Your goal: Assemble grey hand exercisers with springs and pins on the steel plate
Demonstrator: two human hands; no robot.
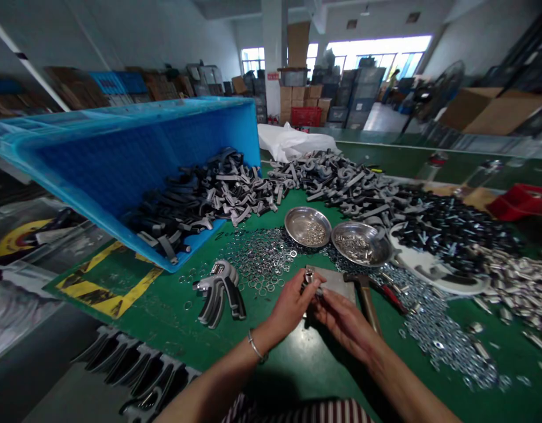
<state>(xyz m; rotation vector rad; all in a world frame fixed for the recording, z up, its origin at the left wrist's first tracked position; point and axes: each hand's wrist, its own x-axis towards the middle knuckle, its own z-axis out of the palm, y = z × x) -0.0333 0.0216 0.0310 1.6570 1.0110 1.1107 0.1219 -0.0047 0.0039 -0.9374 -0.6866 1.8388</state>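
My left hand (293, 302), with a bracelet at the wrist, is closed on a small metal part (310, 274) above the front edge of a flat metal plate (337, 284). My right hand (344, 317) meets it from the right, its fingers pinched at the same part; the fingers hide most of it. A hammer (367, 302) lies just right of the plate. Several grey and black handle pieces (218, 294) rest to the left of my hands. Beyond them are scattered metal rings (262, 258) and two steel dishes (307, 212) (361, 228) of small parts.
A tipped blue crate (143, 141) spills handle pieces at the left. Grey metal pieces (354, 182), black screws (460, 229) and small nuts (438, 341) cover the right side. More handles (134, 364) line the front left. A red bin (520, 202) stands at far right.
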